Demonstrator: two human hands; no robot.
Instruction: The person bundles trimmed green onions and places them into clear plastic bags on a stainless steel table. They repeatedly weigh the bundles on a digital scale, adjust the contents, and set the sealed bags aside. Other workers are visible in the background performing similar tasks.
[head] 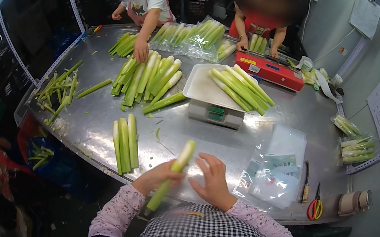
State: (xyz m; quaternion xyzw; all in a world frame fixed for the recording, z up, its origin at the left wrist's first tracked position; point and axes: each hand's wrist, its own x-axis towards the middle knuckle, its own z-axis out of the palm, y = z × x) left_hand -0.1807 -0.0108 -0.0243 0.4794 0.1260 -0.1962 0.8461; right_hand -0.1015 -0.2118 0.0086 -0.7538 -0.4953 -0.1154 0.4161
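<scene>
My left hand (pixel 159 176) is closed around a trimmed green-and-white stalk (pixel 183 157), probably leek or large scallion, its pale end pointing away from me. Just right of it, my right hand (pixel 215 183) has its fingers spread and holds nothing. Three similar stalks (pixel 126 143) lie side by side on the metal table to the left. Beyond them is a larger pile of stalks (pixel 151 78), with a co-worker's hand on it. Several stalks (pixel 242 87) rest on the white tray of a digital scale (pixel 216 113).
Clear plastic bags (pixel 278 167), a wooden-handled curved blade (pixel 305 192), scissors (pixel 315 209) and tape rolls (pixel 355 202) lie at right. Trimmings (pixel 62 91) heap at left. Two co-workers stand across the metal table (pixel 96 140), one by a red bag sealer (pixel 269 71); bagged stalks (pixel 192 38) lie there.
</scene>
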